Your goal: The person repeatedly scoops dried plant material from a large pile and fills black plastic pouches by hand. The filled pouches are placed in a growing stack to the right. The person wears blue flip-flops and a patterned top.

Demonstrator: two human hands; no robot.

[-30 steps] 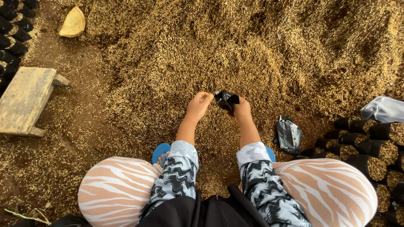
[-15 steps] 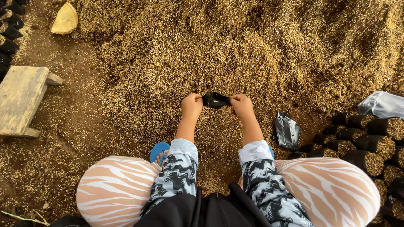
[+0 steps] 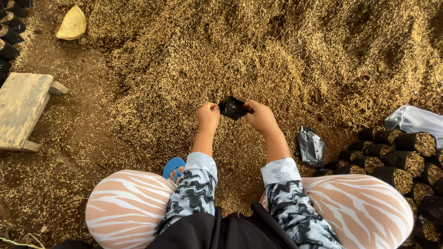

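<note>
Husk-strewn ground (image 3: pixel 138 115), wooden stool (image 3: pixel 20 108), filled black bags (image 3: pixel 397 159)
</note>
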